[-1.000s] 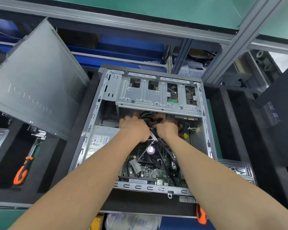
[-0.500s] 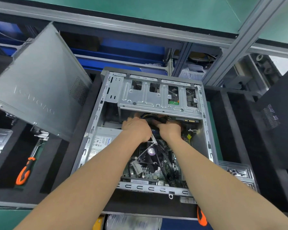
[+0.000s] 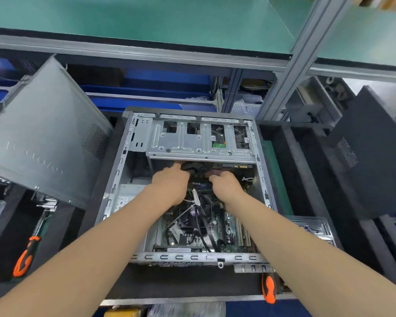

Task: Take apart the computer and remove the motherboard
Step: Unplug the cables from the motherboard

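I am at an electronics workshop bench: an aluminium-framed rack (image 3: pixel 284 88) carries a green-matted shelf (image 3: pixel 146 17) above blue storage bins (image 3: pixel 151 88). Black foam trays (image 3: pixel 302 179) hold an opened computer case (image 3: pixel 114 179), its removed side panel (image 3: pixel 44 133) and orange-handled screwdrivers (image 3: pixel 24 259)

— Where's your computer case (image 3: pixel 128 170)?
— Lying on its side, opened, its grey drive cage (image 3: pixel 199 143) at the far end.
— And your motherboard (image 3: pixel 229 227)?
— Green, flat in the bottom, still cabled.
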